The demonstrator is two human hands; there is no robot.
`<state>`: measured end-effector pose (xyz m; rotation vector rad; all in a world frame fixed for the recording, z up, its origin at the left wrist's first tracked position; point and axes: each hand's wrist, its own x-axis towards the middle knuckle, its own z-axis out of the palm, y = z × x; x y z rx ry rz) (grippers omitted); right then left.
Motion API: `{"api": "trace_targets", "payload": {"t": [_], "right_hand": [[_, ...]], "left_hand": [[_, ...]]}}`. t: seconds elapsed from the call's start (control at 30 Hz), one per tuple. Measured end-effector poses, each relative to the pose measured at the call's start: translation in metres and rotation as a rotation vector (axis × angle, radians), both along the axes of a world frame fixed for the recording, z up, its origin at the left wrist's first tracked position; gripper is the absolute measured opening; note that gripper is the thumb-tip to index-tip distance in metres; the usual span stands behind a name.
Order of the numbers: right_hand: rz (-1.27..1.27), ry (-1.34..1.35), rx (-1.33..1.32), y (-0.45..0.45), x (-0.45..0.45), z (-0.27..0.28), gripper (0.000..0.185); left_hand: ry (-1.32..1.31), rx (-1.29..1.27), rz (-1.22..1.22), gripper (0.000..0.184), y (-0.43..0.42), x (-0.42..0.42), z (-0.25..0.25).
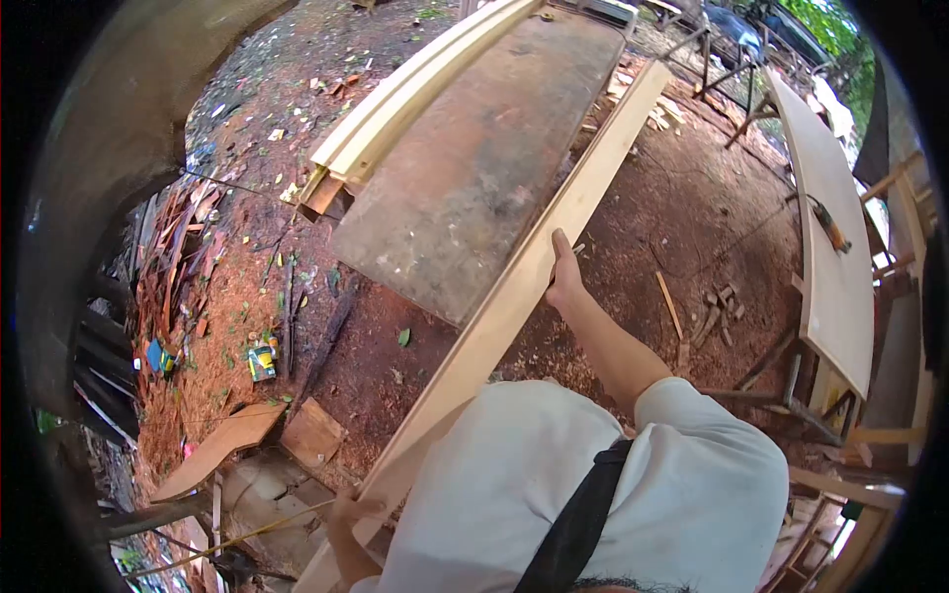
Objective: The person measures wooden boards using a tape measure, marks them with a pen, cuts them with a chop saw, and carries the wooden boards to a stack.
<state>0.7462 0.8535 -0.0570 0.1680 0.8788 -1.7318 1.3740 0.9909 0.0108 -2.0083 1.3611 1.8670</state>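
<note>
A long, pale wooden board (514,301) runs diagonally across the head view, from the lower left up to the top right, beside the metal-topped table. My right hand (565,277) is closed on its right edge near the middle, with the thumb lying on the broad face. Near the lower end, my left hand (348,514) grips the same board, though part of those fingers is hard to make out. The table (474,168) has a worn, stained top and stands just left of the board.
Long pale planks (405,94) lie along the table's left edge. To the right, a plywood sheet (825,287) rests on trestles with a corded power tool (830,229) on it. Wood scraps (727,308) and a yellow container (262,363) lie on the sawdust-covered ground.
</note>
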Motion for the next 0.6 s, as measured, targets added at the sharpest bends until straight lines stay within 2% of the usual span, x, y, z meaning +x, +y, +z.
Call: {"api": "trace_targets", "payload": {"t": [0.03,0.13,0.17,0.2,0.27,0.37,0.4,0.47,0.5,0.53,0.6], "right_hand": [[0.029,0.057,0.033,-0.009,0.004,0.009,0.066],[0.135,0.200,0.202,-0.038,0.005,0.016,0.068],[0.158,0.176,0.136,-0.049,0.002,0.001,0.069],[0.164,0.169,0.149,-0.057,0.005,0.002,0.069],[0.195,0.176,0.224,-0.066,0.009,0.005,0.065],[0.171,0.210,0.245,-0.079,-0.008,-0.008,0.058],[0.176,0.203,0.247,-0.087,-0.016,-0.013,0.058],[0.195,0.211,0.285,-0.105,-0.041,-0.028,0.064],[0.188,0.245,0.383,-0.118,-0.063,-0.073,0.068],[0.183,0.241,0.378,-0.128,-0.076,-0.066,0.068],[0.410,0.425,0.596,-0.144,-0.099,-0.042,0.059]], "left_hand": [[-0.043,0.020,0.038,0.060,-0.002,-0.008,0.003],[-0.106,0.179,0.053,0.052,-0.009,-0.015,-0.003],[-0.103,0.188,0.061,0.052,-0.010,-0.016,-0.004],[-0.226,0.111,0.031,0.053,-0.013,-0.033,0.020],[-0.357,0.058,-0.006,0.054,-0.020,-0.041,0.038],[-0.312,0.104,0.049,0.055,-0.034,-0.059,0.039],[-0.362,0.109,-0.008,0.054,-0.044,-0.071,0.041],[-0.423,0.102,-0.066,0.053,-0.061,-0.082,0.036],[-0.403,0.149,-0.046,0.054,-0.067,-0.086,0.024],[-0.385,0.195,-0.026,0.056,-0.073,-0.090,0.011],[-0.329,0.220,-0.011,0.057,-0.082,-0.098,-0.005]]}}
